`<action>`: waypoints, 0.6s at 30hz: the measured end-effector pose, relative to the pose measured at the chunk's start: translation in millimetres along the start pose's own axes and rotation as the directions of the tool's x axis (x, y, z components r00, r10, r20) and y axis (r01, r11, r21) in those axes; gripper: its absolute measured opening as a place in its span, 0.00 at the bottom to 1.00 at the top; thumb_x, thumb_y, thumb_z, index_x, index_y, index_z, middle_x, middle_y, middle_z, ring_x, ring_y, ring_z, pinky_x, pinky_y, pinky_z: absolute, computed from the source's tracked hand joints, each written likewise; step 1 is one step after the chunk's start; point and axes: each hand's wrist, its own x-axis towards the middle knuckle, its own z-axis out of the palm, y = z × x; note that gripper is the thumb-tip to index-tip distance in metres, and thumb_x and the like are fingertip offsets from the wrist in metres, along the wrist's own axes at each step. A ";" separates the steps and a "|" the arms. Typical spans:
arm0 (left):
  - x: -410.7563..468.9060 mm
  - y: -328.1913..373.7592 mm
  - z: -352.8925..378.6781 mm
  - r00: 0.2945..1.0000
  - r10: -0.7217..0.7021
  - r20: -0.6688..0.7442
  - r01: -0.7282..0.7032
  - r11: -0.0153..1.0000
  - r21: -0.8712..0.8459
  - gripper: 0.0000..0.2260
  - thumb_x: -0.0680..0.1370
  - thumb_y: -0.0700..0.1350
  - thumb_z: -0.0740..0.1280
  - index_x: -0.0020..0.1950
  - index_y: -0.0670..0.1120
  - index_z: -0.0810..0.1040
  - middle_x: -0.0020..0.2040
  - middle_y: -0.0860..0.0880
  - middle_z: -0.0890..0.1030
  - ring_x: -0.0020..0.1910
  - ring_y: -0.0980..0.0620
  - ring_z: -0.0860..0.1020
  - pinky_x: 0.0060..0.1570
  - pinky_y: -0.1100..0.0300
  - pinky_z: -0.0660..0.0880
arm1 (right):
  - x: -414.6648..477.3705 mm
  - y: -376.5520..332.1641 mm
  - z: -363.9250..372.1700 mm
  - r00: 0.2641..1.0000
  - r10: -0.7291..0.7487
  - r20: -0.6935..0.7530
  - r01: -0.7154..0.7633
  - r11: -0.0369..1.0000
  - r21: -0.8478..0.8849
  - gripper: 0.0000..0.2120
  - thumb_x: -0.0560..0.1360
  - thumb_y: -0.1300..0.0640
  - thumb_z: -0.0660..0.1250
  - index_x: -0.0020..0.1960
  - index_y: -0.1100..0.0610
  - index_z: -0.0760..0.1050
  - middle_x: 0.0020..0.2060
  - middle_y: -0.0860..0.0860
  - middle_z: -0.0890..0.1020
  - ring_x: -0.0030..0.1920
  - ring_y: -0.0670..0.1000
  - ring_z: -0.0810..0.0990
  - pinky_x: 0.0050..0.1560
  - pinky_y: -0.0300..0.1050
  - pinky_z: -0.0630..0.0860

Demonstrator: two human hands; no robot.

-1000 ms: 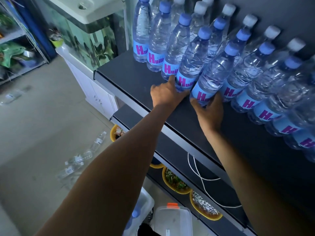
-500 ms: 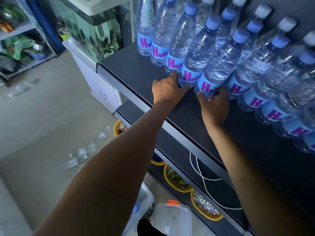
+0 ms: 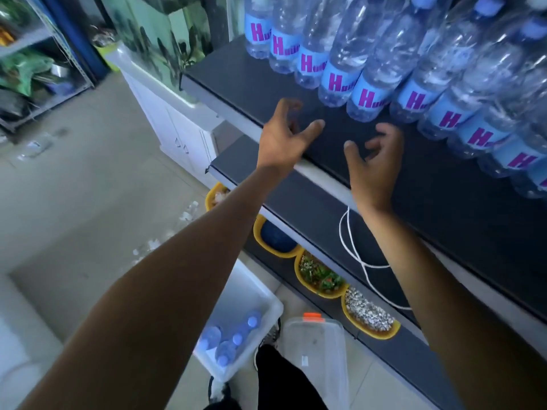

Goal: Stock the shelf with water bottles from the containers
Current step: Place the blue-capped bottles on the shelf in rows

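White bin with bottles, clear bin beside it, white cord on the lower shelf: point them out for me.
white bin [image 3: 248, 288], head view, bare inner wall above the bottles.
clear bin [image 3: 313, 350], head view, bare middle below the orange latch.
white cord [image 3: 341, 232], head view, left curve of its loop.

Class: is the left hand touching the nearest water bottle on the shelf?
Apart. The head view shows a strip of dark shelf between the left hand and the nearest water bottle.
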 end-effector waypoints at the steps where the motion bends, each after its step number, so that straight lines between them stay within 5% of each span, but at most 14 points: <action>1: -18.3 -9.7 -10.9 1.000 -0.002 -0.024 0.001 1.000 -0.031 0.20 0.72 0.61 0.73 0.57 0.53 0.75 0.39 0.48 0.80 0.31 0.58 0.72 0.36 0.56 0.73 | -18.5 -3.3 -0.1 0.998 -0.059 -0.008 0.059 0.998 0.006 0.22 0.74 0.59 0.72 0.64 0.65 0.73 0.46 0.55 0.73 0.45 0.54 0.75 0.48 0.47 0.76; 3: -60.7 -40.2 -38.6 0.998 -0.024 -0.055 0.024 1.000 -0.007 0.18 0.72 0.60 0.73 0.56 0.54 0.74 0.33 0.53 0.75 0.31 0.56 0.72 0.37 0.53 0.74 | -61.9 -6.5 1.6 0.989 -0.147 0.006 0.147 0.989 0.017 0.20 0.73 0.60 0.71 0.63 0.63 0.74 0.46 0.54 0.74 0.43 0.52 0.73 0.47 0.45 0.74; 7: -156.8 -124.7 -96.9 0.987 -0.131 -0.098 0.139 0.987 0.086 0.21 0.72 0.59 0.74 0.59 0.53 0.73 0.38 0.51 0.77 0.38 0.54 0.77 0.44 0.48 0.78 | -167.2 14.1 8.4 0.975 -0.177 0.132 0.181 0.983 -0.017 0.18 0.75 0.59 0.70 0.64 0.58 0.74 0.47 0.51 0.75 0.45 0.51 0.74 0.50 0.49 0.75; 12: -286.0 -222.1 -133.1 0.968 -0.185 -0.169 0.225 0.939 0.259 0.22 0.72 0.58 0.73 0.61 0.49 0.74 0.47 0.53 0.77 0.49 0.48 0.77 0.53 0.47 0.76 | -311.4 76.1 19.0 0.927 -0.076 0.367 0.131 0.983 -0.126 0.18 0.75 0.58 0.70 0.63 0.64 0.76 0.47 0.54 0.76 0.47 0.58 0.76 0.50 0.54 0.75; 18: -406.2 -304.9 -113.7 0.936 -0.352 0.003 0.306 0.818 0.487 0.27 0.73 0.57 0.72 0.68 0.45 0.74 0.58 0.48 0.79 0.61 0.44 0.74 0.63 0.51 0.69 | -434.3 153.9 24.2 0.788 0.152 0.596 0.057 0.947 -0.317 0.20 0.74 0.60 0.69 0.64 0.67 0.74 0.51 0.62 0.78 0.53 0.63 0.77 0.57 0.58 0.73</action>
